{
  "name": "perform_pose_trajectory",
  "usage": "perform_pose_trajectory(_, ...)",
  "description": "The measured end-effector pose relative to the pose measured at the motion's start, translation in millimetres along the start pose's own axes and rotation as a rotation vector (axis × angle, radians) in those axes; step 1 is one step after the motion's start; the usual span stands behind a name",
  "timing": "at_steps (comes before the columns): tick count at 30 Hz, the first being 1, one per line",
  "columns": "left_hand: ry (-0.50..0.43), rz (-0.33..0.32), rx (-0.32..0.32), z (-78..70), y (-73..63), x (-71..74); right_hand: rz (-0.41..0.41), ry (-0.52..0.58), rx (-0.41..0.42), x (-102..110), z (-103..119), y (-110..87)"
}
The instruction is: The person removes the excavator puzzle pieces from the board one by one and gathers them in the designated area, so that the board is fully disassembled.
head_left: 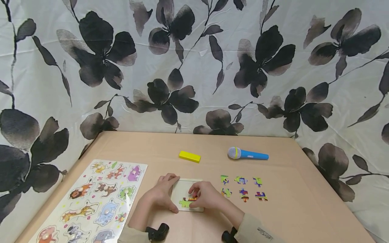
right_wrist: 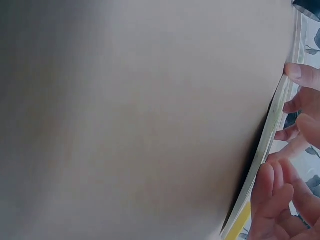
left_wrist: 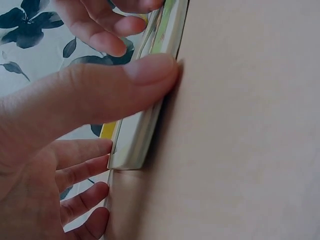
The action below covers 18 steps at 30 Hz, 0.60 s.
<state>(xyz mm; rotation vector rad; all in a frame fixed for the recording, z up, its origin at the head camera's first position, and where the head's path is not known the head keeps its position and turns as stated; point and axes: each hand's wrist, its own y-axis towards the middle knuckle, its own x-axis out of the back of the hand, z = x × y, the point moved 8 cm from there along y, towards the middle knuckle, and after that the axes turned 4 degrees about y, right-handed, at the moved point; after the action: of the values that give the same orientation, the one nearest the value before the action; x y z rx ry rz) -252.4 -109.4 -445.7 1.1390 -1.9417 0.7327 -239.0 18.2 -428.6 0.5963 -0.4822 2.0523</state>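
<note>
A white puzzle tray (head_left: 181, 189) lies on the table, with a green jigsaw piece (head_left: 184, 203) and a striped one (head_left: 192, 199) near its front edge. My left hand (head_left: 162, 194) grips the tray's left side, its thumb at the near edge and a finger at the far corner. Over the tray's right part, my right hand (head_left: 208, 195) has its fingers bent and appears to pinch a jigsaw piece, mostly hidden beneath it. In the right wrist view, the curled fingers (right_wrist: 280, 187) sit at the tray's rim (right_wrist: 272, 122).
Several loose jigsaw pieces (head_left: 243, 193) lie in two rows right of the tray. Behind are a yellow block (head_left: 189, 156) and a blue toy microphone (head_left: 249, 154). An animal picture board (head_left: 91, 199) lies at left. Floral cloth (head_left: 194, 67) hangs behind the table (head_left: 304, 209).
</note>
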Motion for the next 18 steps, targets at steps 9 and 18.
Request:
perform_pose_trajectory(9, -0.008, 0.003, 0.007, 0.0, 0.3, -0.4, 0.014, -0.100, -0.012, -7.5, -0.7, 3.0)
perform_pose_trajectory(18, -0.022, 0.003, 0.010, -0.2, -0.2, -0.5, 0.022, -0.141, 0.014, -11.2, 2.4, 3.5)
